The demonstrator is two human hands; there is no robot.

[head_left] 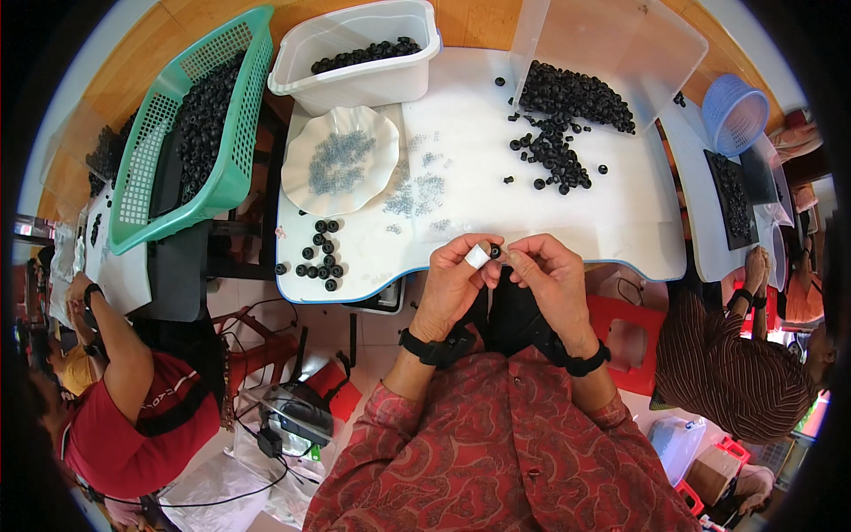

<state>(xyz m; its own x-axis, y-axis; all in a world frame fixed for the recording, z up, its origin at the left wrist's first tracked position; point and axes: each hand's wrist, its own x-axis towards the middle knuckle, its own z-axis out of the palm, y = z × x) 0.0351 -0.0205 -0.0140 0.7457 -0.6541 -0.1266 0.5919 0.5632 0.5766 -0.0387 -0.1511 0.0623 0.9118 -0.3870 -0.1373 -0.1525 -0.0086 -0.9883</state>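
Note:
My left hand, with white tape round one digit, pinches a small black round part just in front of the table's near edge. The fingers of my right hand are closed beside that part, their tips almost meeting the left ones; what they hold is too small to make out. To the left on the white table lies a cluster of black round parts. Beyond it, a white scalloped plate holds many small clear pieces, with more clear pieces scattered beside it.
A white tub of black parts stands at the back left, near a green basket. At the back right, a tipped clear bin spills a black heap. Co-workers sit on both sides; a red stool is at the right.

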